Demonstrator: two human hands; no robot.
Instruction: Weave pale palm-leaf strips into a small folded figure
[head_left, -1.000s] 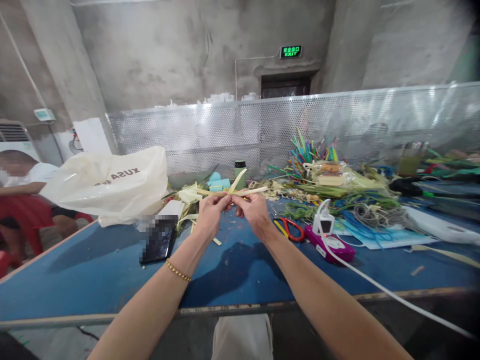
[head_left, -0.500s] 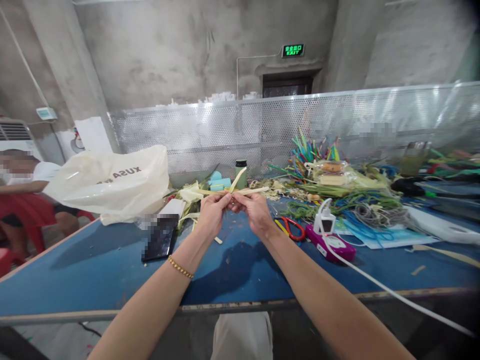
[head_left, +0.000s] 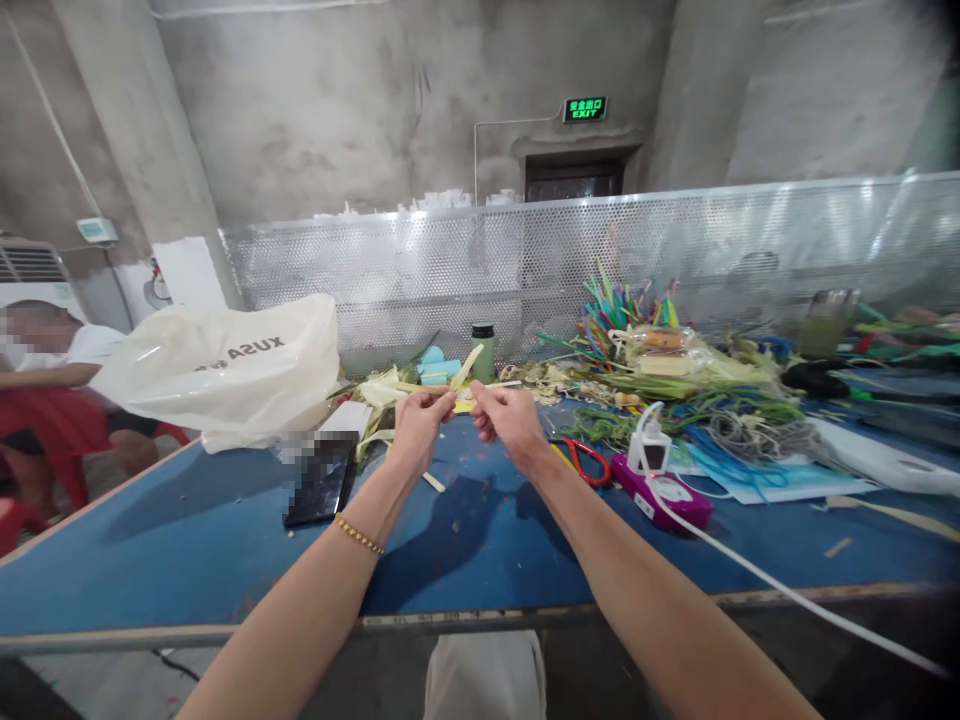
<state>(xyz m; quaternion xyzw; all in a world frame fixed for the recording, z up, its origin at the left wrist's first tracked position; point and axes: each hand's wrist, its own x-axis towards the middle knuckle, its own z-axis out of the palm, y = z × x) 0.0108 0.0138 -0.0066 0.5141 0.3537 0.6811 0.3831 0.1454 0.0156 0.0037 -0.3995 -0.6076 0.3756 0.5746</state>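
Observation:
Both my hands are raised above the blue table (head_left: pixel 187 560), pinching pale yellow palm-leaf strips (head_left: pixel 466 368) between them. My left hand (head_left: pixel 418 425) is closed on the strips' left part; a bead bracelet sits on that wrist. My right hand (head_left: pixel 510 420) pinches the strips from the right with thumb and fingers. One strip end sticks up and to the right, another runs sideways toward the right. The two hands are a little apart.
A black phone (head_left: pixel 322 480) lies left of my hands, a big white plastic bag (head_left: pixel 225 365) behind it. Red-handled scissors (head_left: pixel 581 458), a magenta power strip (head_left: pixel 660 490) with white charger and cable, and a heap of coloured strips and leaves (head_left: pixel 675 380) are on the right. A seated person (head_left: pixel 45 390) is at far left.
My hands have drawn slightly apart, the right hand shifting right and up along the strips. The strips between them sit a bit lower and flatter.

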